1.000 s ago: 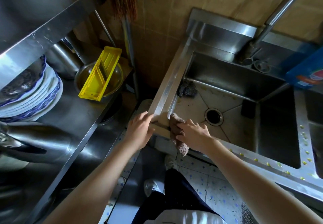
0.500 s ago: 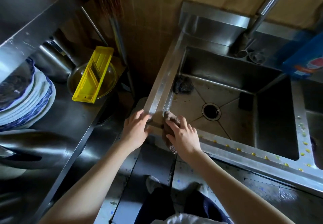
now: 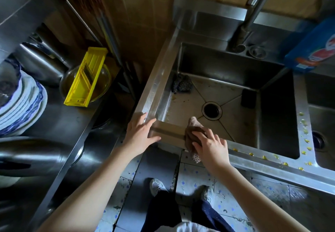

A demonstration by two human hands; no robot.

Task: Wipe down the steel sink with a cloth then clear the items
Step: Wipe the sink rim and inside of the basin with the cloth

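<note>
Sink rim (image 3: 168, 133): cloth (image 3: 192, 128) under right hand (image 3: 212, 147), now farther from corner.

Dim overall, with a yellowish cast. Soft light catches the left rim of the sink (image 3: 154, 90) and the pale floor (image 3: 192, 175), while its right inner wall sits in deep shadow. Glare streaks the steel desk (image 3: 59, 123). Edges bow outward; the plates (image 3: 25, 103) look soft.

Sink (image 3: 155, 86): scourer (image 3: 182, 85) far-left corner, sponge (image 3: 248, 98) by right wall, cloth (image 3: 193, 132) over near rim. Counter (image 3: 59, 123): plates (image 3: 23, 105), bowl (image 3: 107, 81).
</note>
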